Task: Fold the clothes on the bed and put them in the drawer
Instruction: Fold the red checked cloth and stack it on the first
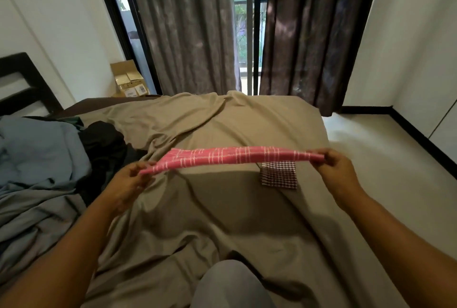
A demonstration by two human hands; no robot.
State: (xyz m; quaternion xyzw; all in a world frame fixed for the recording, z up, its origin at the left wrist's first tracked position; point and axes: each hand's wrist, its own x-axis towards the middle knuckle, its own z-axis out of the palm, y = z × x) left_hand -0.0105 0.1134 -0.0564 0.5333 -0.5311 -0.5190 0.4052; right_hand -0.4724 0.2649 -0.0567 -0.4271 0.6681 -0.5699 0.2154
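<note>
2 hands (131, 179) (331, 166) stretch pink cloth (230, 158) above bed (222, 208).

The pink checked cloth (232, 158) I held looked soft and woven; beneath it my bedsheet (222, 221) was matt, creased fabric, the floor (371, 159) smooth and glossy.

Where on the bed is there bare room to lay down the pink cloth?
The sheet is bare under the pink cloth, between the pile of clothes and the small folded cloth, and also beyond it toward the curtains. The left side is crowded.
</note>
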